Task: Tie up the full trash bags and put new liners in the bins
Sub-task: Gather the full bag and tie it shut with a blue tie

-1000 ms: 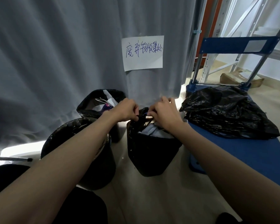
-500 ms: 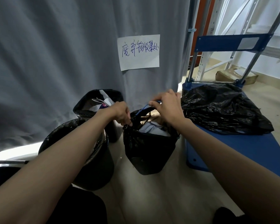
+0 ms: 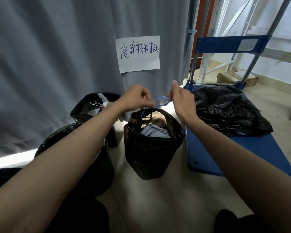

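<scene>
A small black bin (image 3: 149, 158) stands on the floor in the middle, lined with a black trash bag (image 3: 173, 130) holding grey paper waste. A blue drawstring (image 3: 159, 100) rises in a loop from the bag's mouth. My left hand (image 3: 136, 98) pinches the string at its left end, and my right hand (image 3: 181, 100) pinches it at the right, both held above the bin. Two more black-lined bins sit to the left: a far one (image 3: 84, 110) with white waste and a near one (image 3: 60, 140) partly behind my left arm.
A blue platform cart (image 3: 242, 148) stands at the right with a filled black bag (image 3: 225, 110) on its deck. A grey curtain (image 3: 57, 56) with a handwritten paper sign (image 3: 139, 53) hangs behind the bins. Metal shelving and a cardboard box (image 3: 237, 79) are at the far right.
Both hands have risen from the bag's rim and drawn the blue drawstring up into a loop above the bin. The bag's mouth has gathered a little.
</scene>
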`<state>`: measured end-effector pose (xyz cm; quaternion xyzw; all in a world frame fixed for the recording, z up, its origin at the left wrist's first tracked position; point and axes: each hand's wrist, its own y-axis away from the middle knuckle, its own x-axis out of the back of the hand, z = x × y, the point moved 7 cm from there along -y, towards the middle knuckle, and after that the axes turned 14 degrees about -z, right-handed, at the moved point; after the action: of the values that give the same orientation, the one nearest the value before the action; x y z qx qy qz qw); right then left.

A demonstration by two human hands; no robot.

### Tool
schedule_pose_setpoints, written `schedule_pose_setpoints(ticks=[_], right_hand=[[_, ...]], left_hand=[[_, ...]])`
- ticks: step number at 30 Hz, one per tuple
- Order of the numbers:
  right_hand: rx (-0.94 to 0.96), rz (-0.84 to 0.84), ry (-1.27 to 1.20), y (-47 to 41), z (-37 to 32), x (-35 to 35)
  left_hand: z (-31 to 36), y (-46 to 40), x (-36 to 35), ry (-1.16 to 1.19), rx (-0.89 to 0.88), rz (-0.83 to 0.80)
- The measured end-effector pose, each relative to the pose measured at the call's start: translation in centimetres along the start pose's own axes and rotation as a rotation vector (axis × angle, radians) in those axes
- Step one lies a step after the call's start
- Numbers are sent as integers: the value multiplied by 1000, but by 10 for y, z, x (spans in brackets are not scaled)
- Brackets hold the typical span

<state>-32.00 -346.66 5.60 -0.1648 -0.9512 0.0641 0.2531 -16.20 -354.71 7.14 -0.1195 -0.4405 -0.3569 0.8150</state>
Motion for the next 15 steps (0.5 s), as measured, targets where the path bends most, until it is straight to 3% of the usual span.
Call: schedule_pose_setpoints(ticks=[3, 7, 10, 15], right_hand=[[-248, -75, 91, -3, 32, 10], [-462, -476, 241, 4, 55, 2], [-541, -664, 191, 15, 55, -2], [-559, -805, 264, 23, 53, -5]], left_hand=[[4, -1, -5, -11, -26, -30], [14, -3, -10, -11, -62, -50], [23, -4, -14, -10, -84, -92], [37, -3, -23, 26, -110, -118]])
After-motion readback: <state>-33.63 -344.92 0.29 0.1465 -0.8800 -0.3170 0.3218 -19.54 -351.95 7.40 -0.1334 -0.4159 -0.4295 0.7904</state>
